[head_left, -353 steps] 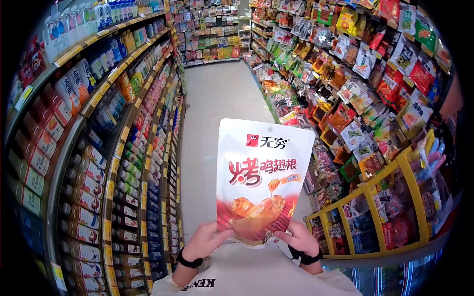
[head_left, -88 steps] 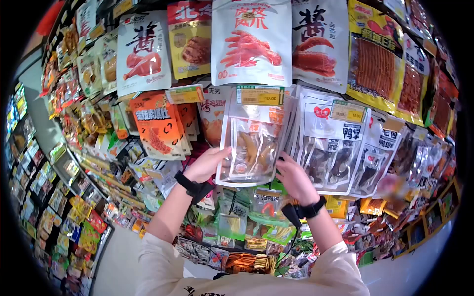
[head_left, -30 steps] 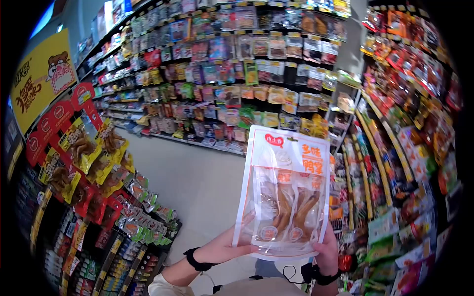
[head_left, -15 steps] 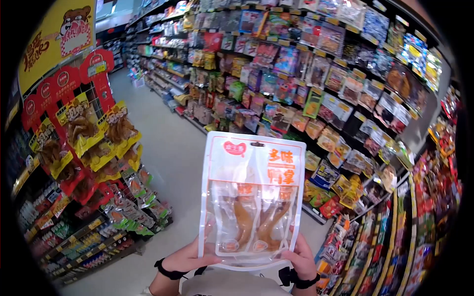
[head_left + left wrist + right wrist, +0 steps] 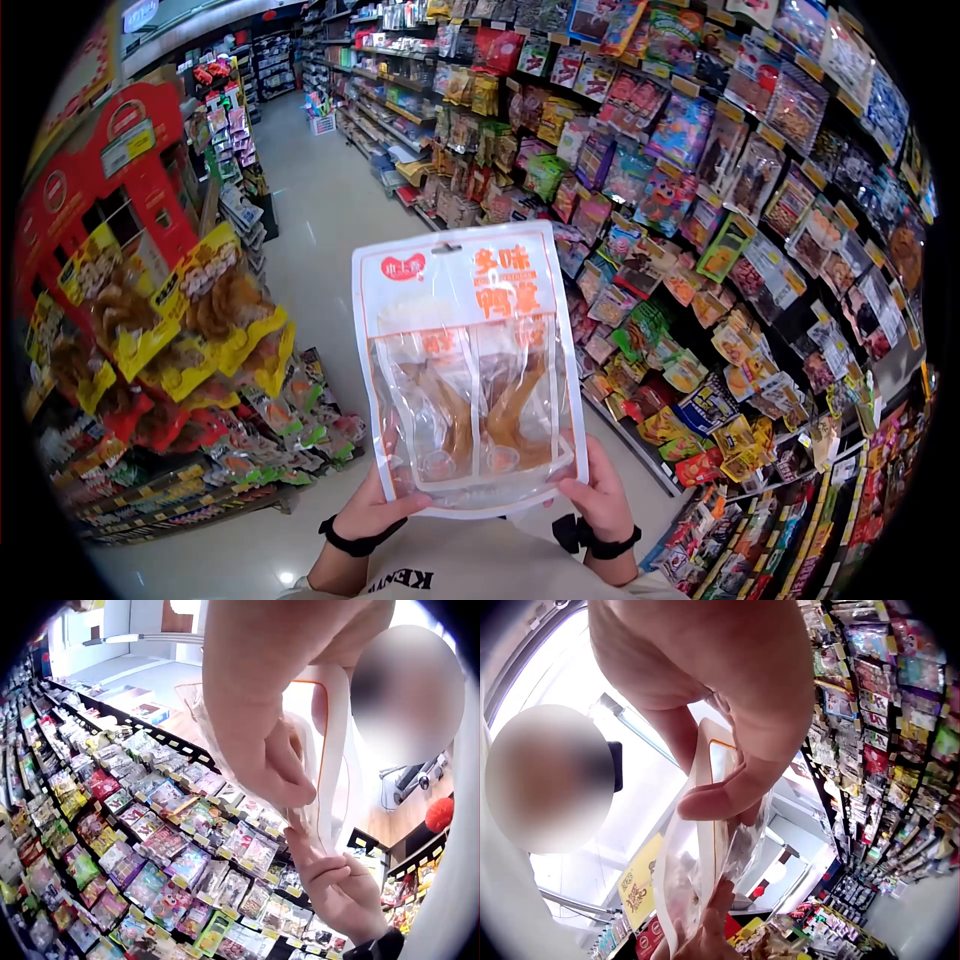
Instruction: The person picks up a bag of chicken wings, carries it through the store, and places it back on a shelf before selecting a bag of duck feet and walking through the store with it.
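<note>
In the head view, a white and clear food packet [image 5: 470, 370] with orange lettering and brown pieces inside is held upright before the chest. The left hand [image 5: 375, 505] pinches its lower left corner, thumb on the front. At the lower right corner the right hand [image 5: 600, 495] grips it the same way. Seen from the left wrist, the left hand [image 5: 259, 697] holds the packet's edge, with the right hand [image 5: 337, 885] on the far side. From the right wrist, the right hand [image 5: 720, 697] pinches the packet [image 5: 682, 870]; the left hand [image 5: 709, 937] is beyond.
Shelves of hanging snack packets [image 5: 640, 200] run along the right. A red display rack [image 5: 110, 180] with yellow packets [image 5: 215, 310] stands close on the left. Between them a grey floor aisle [image 5: 320, 200] leads back to a small basket [image 5: 322, 123].
The head view has swung from the shelf of packets to the aisle, and the red rack looks nearer. The earlier red and white packet is no longer held; both hands now hold the clear one.
</note>
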Action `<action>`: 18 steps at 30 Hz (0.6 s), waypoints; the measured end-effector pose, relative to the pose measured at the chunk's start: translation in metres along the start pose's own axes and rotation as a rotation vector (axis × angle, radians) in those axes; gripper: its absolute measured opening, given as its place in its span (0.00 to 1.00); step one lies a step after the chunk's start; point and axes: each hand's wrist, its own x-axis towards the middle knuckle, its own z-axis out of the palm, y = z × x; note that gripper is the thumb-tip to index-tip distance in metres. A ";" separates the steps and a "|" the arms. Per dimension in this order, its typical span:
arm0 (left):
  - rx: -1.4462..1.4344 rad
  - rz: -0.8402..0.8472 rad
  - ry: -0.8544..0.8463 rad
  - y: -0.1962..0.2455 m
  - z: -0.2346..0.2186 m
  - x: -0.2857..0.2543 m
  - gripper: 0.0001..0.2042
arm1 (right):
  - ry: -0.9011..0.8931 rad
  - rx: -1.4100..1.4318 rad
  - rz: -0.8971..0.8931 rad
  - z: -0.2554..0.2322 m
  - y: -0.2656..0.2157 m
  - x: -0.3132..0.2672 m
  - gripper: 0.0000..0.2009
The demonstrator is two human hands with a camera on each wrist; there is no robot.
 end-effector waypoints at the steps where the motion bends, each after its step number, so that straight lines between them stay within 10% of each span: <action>1: 0.014 0.041 -0.017 0.009 -0.009 0.016 0.47 | -0.016 -0.022 -0.014 0.001 -0.006 0.023 0.27; 11: 0.119 0.114 -0.042 0.054 -0.108 0.148 0.47 | -0.040 -0.119 0.003 -0.008 0.000 0.218 0.26; 18: 0.172 0.135 0.471 0.045 -0.179 0.244 0.41 | -0.226 -0.104 0.040 -0.025 0.014 0.392 0.24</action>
